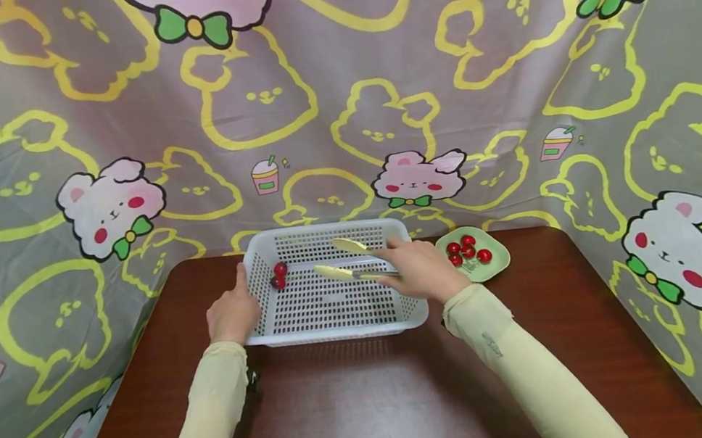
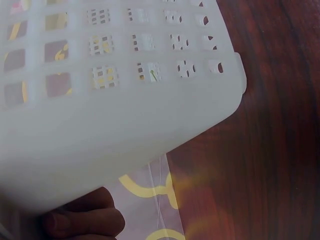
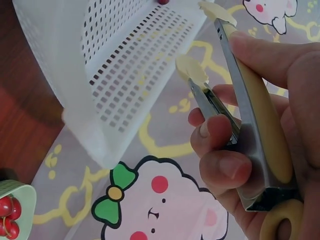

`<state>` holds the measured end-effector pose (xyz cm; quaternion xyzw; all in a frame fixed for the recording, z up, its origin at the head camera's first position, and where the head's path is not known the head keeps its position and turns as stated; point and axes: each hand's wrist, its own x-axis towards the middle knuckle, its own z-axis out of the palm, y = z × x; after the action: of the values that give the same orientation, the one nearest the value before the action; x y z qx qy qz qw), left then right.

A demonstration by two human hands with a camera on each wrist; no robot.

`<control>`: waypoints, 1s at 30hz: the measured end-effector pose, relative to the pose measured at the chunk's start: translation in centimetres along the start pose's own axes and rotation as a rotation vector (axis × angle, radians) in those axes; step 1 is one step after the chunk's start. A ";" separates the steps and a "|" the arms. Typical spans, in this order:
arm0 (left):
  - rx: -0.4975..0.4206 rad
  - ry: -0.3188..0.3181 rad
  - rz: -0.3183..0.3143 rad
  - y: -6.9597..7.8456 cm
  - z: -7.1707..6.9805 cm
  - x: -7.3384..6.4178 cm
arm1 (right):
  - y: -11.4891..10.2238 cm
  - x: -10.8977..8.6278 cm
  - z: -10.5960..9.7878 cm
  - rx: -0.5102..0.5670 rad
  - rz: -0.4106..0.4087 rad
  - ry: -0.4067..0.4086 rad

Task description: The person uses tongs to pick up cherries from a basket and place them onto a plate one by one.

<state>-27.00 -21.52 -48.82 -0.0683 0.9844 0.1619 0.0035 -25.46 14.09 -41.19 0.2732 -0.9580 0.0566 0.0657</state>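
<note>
A white plastic basket [image 1: 339,334] with a slotted floor and sides stands toward the back of the table. My left hand [image 1: 233,310] grips its left rim, and curled fingers [image 2: 95,220] show beside the wall in the left wrist view. My right hand [image 1: 419,269] holds yellow-and-steel tongs [image 3: 250,115] over the basket's right part, their two yellow tips spread apart with nothing between them. A few red cherries [image 1: 280,270] lie inside at the basket's left end. More cherries [image 1: 468,251] sit on a light green plate [image 1: 489,273] right of the basket.
The dark brown wooden table [image 1: 361,408] reaches toward me in front of the basket. A grey curtain [image 1: 330,156] with yellow outlines and white cartoon animals hangs right behind the table and along both sides.
</note>
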 end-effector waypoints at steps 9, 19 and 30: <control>0.001 0.015 0.011 -0.1 -0.3 0.0 | -1.3 2.1 -0.1 -0.042 -0.037 -0.046; 0.004 0.020 0.009 0.2 -0.3 0.0 | -2.6 4.7 0.9 -0.096 -0.058 -0.114; 0.023 0.028 0.021 0.0 -0.2 -0.2 | -4.6 7.1 2.1 -0.093 -0.066 -0.173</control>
<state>-26.81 -21.52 -48.64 -0.0603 0.9868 0.1498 -0.0113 -29.23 6.22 -41.80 0.3052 -0.9522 -0.0137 -0.0027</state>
